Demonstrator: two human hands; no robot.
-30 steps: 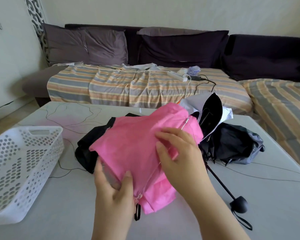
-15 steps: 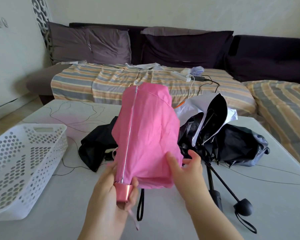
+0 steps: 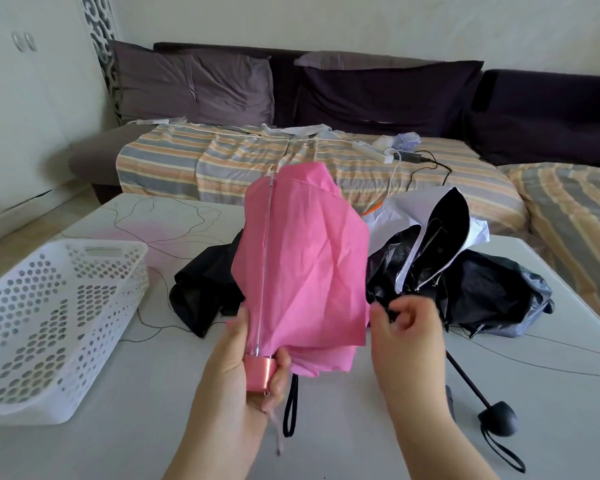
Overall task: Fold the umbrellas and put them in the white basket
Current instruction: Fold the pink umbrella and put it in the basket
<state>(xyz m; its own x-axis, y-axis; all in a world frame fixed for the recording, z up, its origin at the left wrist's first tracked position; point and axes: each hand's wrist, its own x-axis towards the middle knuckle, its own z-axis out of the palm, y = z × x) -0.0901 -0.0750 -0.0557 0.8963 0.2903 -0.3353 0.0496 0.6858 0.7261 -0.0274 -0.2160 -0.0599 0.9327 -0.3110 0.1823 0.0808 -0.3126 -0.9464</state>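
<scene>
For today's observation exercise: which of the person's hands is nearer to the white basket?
Left. The left hand holds the pink umbrella just right of the white basket; the right hand is farther right, beyond the umbrella.

Basket point(image 3: 59, 327) on table point(image 3: 361, 445), left of umbrellas point(image 3: 465, 282).

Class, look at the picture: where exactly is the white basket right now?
In the head view the white basket sits on the table's left side, left of the pink umbrella and the left hand gripping its handle.

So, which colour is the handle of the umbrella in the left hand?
Pink, like its canopy; the pink plastic handle shows best in the head view.
</scene>
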